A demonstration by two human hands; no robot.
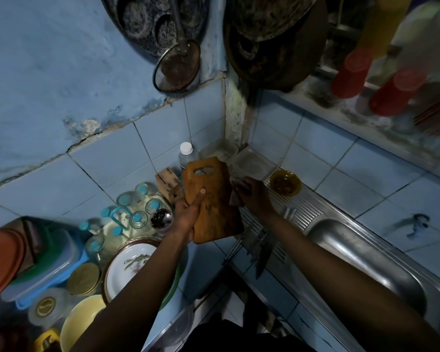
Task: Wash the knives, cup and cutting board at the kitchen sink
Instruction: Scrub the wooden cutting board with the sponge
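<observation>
A brown wooden cutting board (pixel 215 209) with a handle hole is held upright above the counter corner. My left hand (pixel 188 214) grips its lower left edge, thumb across the front. My right hand (pixel 254 196) is at the board's right edge, closed on a dark cloth or scrubbing pad (pixel 235 196). Two or three knives (pixel 261 246) lie on the ribbed draining board below, blades pointing toward me. The steel sink basin (pixel 361 252) is on the right. I cannot pick out the cup.
An amber glass bowl (pixel 285 183) sits on the draining board. A wooden knife block (pixel 168 182) and a white-capped bottle (pixel 187 154) stand in the corner. Jars, plates (pixel 130 270), bowls and plastic containers crowd the left counter. Pans and a strainer (pixel 177 66) hang on the wall.
</observation>
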